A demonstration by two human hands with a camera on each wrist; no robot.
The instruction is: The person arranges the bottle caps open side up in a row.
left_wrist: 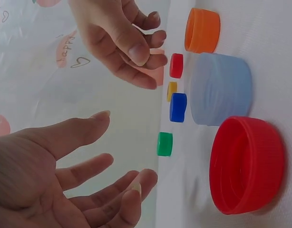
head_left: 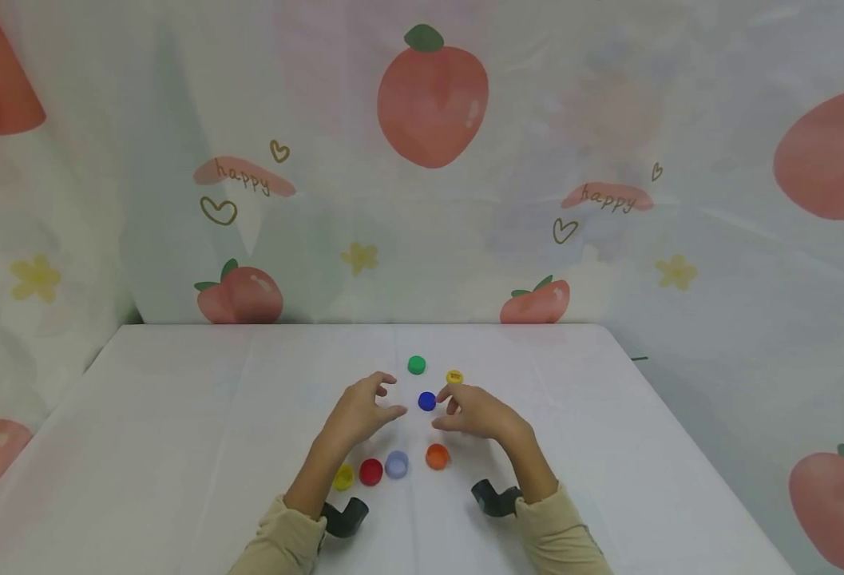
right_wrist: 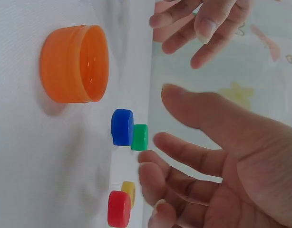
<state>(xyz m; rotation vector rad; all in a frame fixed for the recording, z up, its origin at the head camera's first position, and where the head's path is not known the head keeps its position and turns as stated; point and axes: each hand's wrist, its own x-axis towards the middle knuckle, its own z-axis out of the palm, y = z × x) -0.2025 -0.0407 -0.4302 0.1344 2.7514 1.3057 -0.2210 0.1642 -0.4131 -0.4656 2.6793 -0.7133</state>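
Observation:
My left hand (head_left: 361,409) hovers over the middle of the white table, fingers loosely bent, holding nothing. Facing it from the other side is my right hand (head_left: 482,412), also with nothing in it. Between and just beyond them lie a blue bottle cap (head_left: 426,402), a green cap (head_left: 417,365) and a yellow cap (head_left: 454,376). In the right wrist view a small red cap (right_wrist: 119,209) sits beside the yellow one; in the head view my right hand hides it. Nearer me are an orange cap (head_left: 437,457), a pale blue cap (head_left: 396,465), a larger red cap (head_left: 371,472) and another yellow cap (head_left: 343,477).
Under everything is a white tabletop (head_left: 177,447). A peach-printed cloth (head_left: 432,239) hangs behind it and at both sides. Black curved pieces (head_left: 347,517) show beside both wrists, below tan sleeves (head_left: 561,531).

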